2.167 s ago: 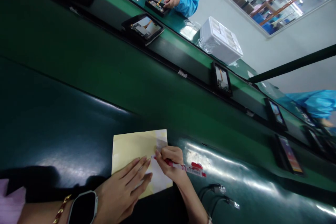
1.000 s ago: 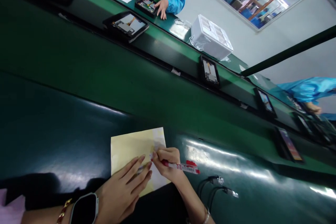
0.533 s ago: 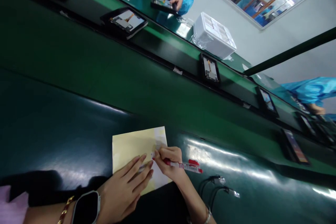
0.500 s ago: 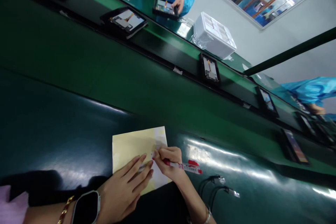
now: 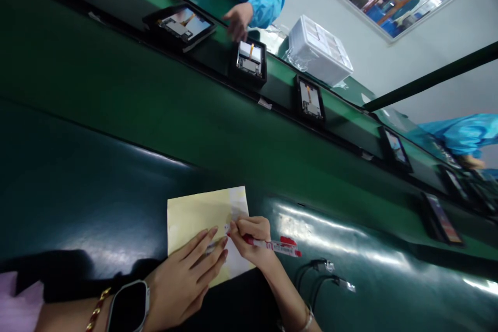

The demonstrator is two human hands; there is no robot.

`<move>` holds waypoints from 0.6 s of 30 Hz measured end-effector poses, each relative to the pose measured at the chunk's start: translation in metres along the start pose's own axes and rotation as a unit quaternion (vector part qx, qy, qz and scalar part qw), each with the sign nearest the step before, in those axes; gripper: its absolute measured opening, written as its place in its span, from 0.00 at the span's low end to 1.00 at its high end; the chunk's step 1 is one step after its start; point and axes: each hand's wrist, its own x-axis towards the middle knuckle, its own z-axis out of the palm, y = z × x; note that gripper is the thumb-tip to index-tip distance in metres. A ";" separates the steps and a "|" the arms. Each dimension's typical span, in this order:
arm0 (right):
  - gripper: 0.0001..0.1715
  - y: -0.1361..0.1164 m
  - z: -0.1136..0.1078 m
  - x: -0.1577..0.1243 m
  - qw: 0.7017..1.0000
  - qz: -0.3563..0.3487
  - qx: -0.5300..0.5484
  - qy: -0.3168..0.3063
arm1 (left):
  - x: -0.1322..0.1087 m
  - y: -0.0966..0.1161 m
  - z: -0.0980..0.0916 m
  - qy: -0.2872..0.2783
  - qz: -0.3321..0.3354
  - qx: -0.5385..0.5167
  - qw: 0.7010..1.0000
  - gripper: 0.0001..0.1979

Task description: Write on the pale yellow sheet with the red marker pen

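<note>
A sheet of paper (image 5: 198, 215), yellow with a white strip and corner, lies on the dark green bench top (image 5: 97, 187). My left hand (image 5: 184, 267) rests flat on it, fingers apart, holding nothing. A black smartwatch (image 5: 128, 307) and a gold bracelet (image 5: 98, 310) sit on that wrist. My right hand (image 5: 249, 236) grips a red-and-white pen (image 5: 274, 247), with its tip at the paper next to my left fingertips. The fingers hide the exact tip, and any marks there are too small to read.
A green conveyor belt (image 5: 218, 57) runs diagonally beyond the bench, carrying several opened devices in black trays. A co-worker in a blue smock stands across it, near a white plastic crate (image 5: 319, 52). Several black cables (image 5: 319, 275) lie right of the paper.
The co-worker has set a device down on the belt and drawn both hands away from it. My hands, the pen and the paper have barely moved.
</note>
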 end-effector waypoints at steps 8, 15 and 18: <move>0.30 -0.002 -0.001 0.002 1.000 -0.006 0.001 -0.009 | 0.004 -0.001 -0.005 0.007 0.001 -0.002 1.000 0.30; 0.30 -0.002 -0.002 0.002 1.000 0.003 0.013 -0.013 | 0.005 -0.002 -0.007 0.012 0.006 -0.004 1.000 0.27; 0.30 -0.003 -0.002 0.002 1.000 0.010 0.020 -0.021 | 0.003 -0.002 -0.007 0.007 0.011 -0.001 1.000 0.33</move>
